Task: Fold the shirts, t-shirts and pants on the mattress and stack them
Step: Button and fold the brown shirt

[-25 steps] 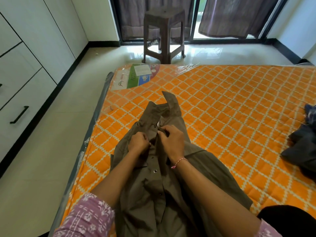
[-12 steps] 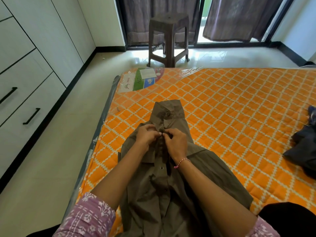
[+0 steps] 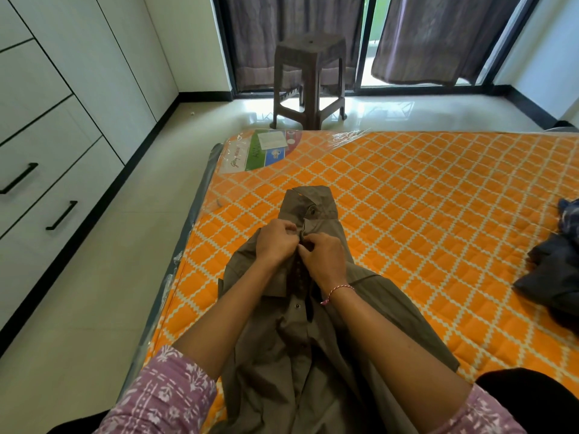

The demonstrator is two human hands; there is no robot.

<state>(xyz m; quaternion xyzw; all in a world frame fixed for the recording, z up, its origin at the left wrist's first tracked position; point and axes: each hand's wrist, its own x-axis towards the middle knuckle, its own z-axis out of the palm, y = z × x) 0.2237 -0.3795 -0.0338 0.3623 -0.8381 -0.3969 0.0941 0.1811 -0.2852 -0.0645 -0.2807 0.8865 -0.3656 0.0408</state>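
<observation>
An olive-brown button shirt (image 3: pixel 291 364) lies front up on the orange patterned mattress (image 3: pixel 423 198), collar pointing away from me. My left hand (image 3: pixel 275 242) and my right hand (image 3: pixel 322 261) meet just below the collar. Both pinch the two edges of the button placket there, fingers curled. One button shows at the collar above the hands and more run down the front below them. A dark blue heap of clothes (image 3: pixel 554 274) lies at the mattress's right edge, partly cut off.
A brown plastic stool (image 3: pixel 310 76) stands on the shiny floor beyond the mattress, before curtained glass doors. White drawers with black handles (image 3: pixel 61 216) line the left wall. A printed label (image 3: pixel 260 151) under plastic wrap covers the mattress's far left corner.
The collar, standing up a second ago, now lies flatter. Both hands have shifted together on the placket below it. The camera has tilted, so the scene sits lower in view.
</observation>
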